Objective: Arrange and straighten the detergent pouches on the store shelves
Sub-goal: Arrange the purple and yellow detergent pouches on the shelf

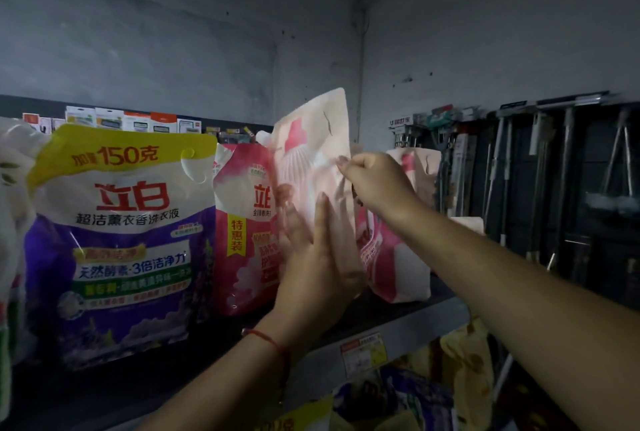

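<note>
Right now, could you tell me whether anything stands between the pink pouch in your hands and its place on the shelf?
Nothing visible blocks it. The pink pouch, held by the left hand and right hand, sits between two standing pink pouches, left and right; the shelf beneath is hidden.

Dim, bluish light; soft blur, wide-angle bend at edges

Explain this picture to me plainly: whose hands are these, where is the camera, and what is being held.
No machine here: a person's bare hands, filmed by one camera worn on the head, looking forward. The left hand lies flat against a pale pink plastic detergent pouch, and the right hand pinches its edge. Both hold it upright over the dark store shelf. A large purple and white detergent pouch and a pink and white detergent pouch stand to the left.
</note>
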Available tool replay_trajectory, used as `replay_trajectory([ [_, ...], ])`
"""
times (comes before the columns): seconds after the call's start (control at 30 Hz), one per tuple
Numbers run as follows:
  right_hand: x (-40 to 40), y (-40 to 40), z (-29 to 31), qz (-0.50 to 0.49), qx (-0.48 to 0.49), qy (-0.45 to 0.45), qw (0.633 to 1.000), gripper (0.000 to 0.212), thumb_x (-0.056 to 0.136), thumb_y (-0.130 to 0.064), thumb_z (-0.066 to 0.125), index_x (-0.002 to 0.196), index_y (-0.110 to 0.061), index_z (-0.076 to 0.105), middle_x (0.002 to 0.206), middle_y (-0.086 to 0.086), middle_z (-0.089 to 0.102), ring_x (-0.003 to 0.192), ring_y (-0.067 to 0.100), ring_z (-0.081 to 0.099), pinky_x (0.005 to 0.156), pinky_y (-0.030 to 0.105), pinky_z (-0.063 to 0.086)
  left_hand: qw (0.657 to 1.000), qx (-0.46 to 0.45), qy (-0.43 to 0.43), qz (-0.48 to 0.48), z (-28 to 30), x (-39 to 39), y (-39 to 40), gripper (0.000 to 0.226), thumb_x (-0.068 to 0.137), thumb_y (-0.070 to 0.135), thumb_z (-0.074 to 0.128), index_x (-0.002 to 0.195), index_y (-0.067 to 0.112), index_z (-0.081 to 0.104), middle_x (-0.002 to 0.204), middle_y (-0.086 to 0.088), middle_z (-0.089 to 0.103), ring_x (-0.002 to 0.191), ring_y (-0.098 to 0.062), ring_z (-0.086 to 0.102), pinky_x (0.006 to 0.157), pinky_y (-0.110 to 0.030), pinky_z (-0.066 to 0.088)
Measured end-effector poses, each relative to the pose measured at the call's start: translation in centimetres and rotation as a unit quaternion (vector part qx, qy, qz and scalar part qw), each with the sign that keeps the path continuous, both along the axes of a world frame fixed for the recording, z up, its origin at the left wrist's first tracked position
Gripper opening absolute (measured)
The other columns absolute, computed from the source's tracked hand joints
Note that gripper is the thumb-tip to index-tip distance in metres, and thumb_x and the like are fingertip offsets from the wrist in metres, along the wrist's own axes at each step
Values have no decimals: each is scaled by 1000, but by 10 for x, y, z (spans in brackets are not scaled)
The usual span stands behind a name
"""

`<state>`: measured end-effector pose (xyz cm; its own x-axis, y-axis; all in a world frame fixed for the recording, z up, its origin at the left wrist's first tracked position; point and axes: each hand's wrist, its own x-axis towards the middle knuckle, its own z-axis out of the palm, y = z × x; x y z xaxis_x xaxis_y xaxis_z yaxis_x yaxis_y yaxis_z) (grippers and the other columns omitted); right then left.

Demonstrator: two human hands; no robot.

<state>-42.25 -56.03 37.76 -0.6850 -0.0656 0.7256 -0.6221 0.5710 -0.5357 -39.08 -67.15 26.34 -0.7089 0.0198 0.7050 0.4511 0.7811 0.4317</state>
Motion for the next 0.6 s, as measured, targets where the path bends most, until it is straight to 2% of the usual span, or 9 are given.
replay_trajectory([
  [0.1, -4, 2, -40, 0, -20, 5, 1000, 48, 97, -39, 53, 62, -7, 51, 48, -1, 46, 54, 24, 52, 60, 41, 46, 990, -125, -15, 65, -15, 6, -5, 130, 81, 38, 73, 141, 36, -42, 155, -21, -34, 146, -51, -14, 108, -54, 36],
  [0.17, -4, 5, -58, 3, -64, 13, 998, 47, 99, -37, 52, 60, -12, 46, 47, -2, 44, 51, 19, 48, 57, 38, 42, 985, -158, -16, 66, -22, 6, -11, 133, 81, 44, 73, 134, 41, -48, 157, -19, -31, 146, -49, -19, 111, -54, 34],
  [0.27, -1, 9, -69, 4, -95, 29, 995, 45, 100, -37, 51, 66, -7, 54, 56, 4, 55, 58, 19, 57, 63, 37, 48, 983, -174, -8, 58, -24, 9, -13, 129, 82, 48, 72, 135, 41, -45, 159, -17, -28, 146, -49, -18, 112, -54, 32],
  [0.4, 3, 11, -70, 2, -93, 31, 995, 43, 99, -38, 51, 70, -9, 61, 67, 5, 65, 71, 24, 66, 73, 44, 54, 982, -175, 9, 64, -25, 12, -11, 127, 81, 49, 72, 140, 38, -40, 160, -18, -20, 147, -48, -11, 108, -55, 38],
  [0.5, 8, 11, -66, -5, -77, 30, 997, 39, 100, -34, 51, 73, -8, 63, 66, 2, 64, 71, 23, 65, 73, 42, 54, 978, -193, 15, 83, -23, 14, -12, 124, 80, 52, 71, 145, 34, -33, 161, -21, -12, 146, -49, -4, 107, -55, 42],
  [0.6, 13, 15, -57, -12, -36, 15, 999, 40, 99, -34, 52, 73, -6, 60, 65, 8, 64, 67, 27, 64, 69, 42, 54, 972, -219, 3, 89, -19, 13, -14, 124, 82, 55, 68, 142, 32, -37, 160, -20, -10, 146, -49, -1, 110, -54, 39],
])
